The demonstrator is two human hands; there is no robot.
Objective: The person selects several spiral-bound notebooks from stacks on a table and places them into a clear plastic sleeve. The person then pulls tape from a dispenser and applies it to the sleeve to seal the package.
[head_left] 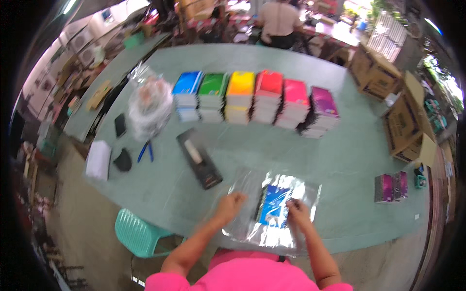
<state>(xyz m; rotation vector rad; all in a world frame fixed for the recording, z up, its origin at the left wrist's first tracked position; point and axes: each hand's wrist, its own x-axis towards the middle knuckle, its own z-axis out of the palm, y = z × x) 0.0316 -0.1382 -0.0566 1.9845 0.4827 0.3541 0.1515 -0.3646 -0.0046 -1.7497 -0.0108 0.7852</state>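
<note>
A: Where does the blue notebook lie?
B: Near the front edge of the desk, among shiny clear plastic film that spreads out on all sides of it. Glare obscures whether the notebook is inside the film or merely against it. Its dark bound edge faces left.

A: And the left hand?
B: Left of the notebook and apart from it, above the film's left part. Its fingers are curled inward; blur prevents telling whether they pinch any film.

A: The right hand?
B: At the notebook's right edge, fingers bent and bunched. Whether they pinch film, notebook or both cannot be told.

A: What lies beyond?
B: A dark oblong case with a pale strip, set aslant to the upper left. Behind it stands a row of stacks, left to right: blue, green, yellow, red, pink and purple.

A: At the sides?
B: On the left, a blue-handled tool and a bulky clear plastic bundle; on the right, small purple stacks and an open cardboard box.
</note>
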